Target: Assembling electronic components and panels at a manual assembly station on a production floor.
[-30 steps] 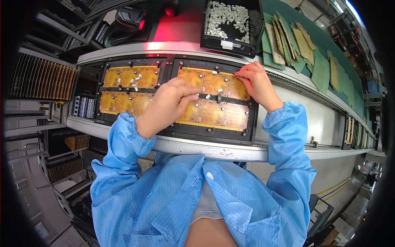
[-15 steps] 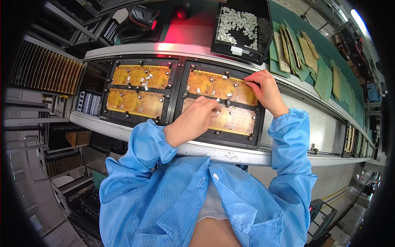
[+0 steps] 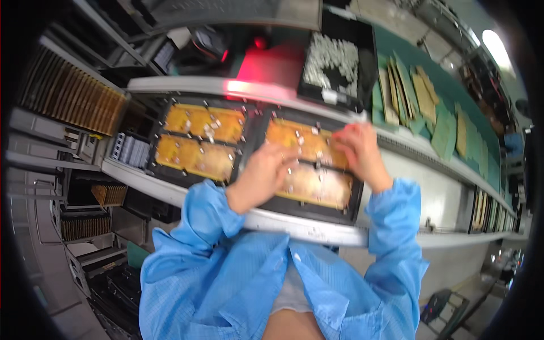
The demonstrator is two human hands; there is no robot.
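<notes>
A black frame (image 3: 356, 199) holds two yellow-orange circuit board panels, an upper panel (image 3: 281, 134) and a lower panel (image 3: 326, 185). My left hand (image 3: 262, 174) is over the left side of these panels, its fingers curled together around what looks like a small white connector, blurred. At the upper panel's right end, my right hand (image 3: 362, 152) has its thumb and fingers drawn together; whatever is between them is hidden. Small white connectors (image 3: 300, 140) sit on the upper panel. To the left, a second black frame (image 3: 161, 170) carries similar panels (image 3: 194, 157), with several loose white connectors (image 3: 210, 131) on top.
Beyond the rail stands a black bin (image 3: 369, 71) of white connectors (image 3: 323, 59). A scanner (image 3: 211, 45) sits left of the red-lit patch. Green and tan boards (image 3: 399, 93) lean at the right. Racked boards (image 3: 71, 93) stand at the far left.
The whole view has shifted, so the bench appears lower and blurred. My right fingers have curled in at the upper panel's right end. My left hand stays near the panels, fingers still curled.
</notes>
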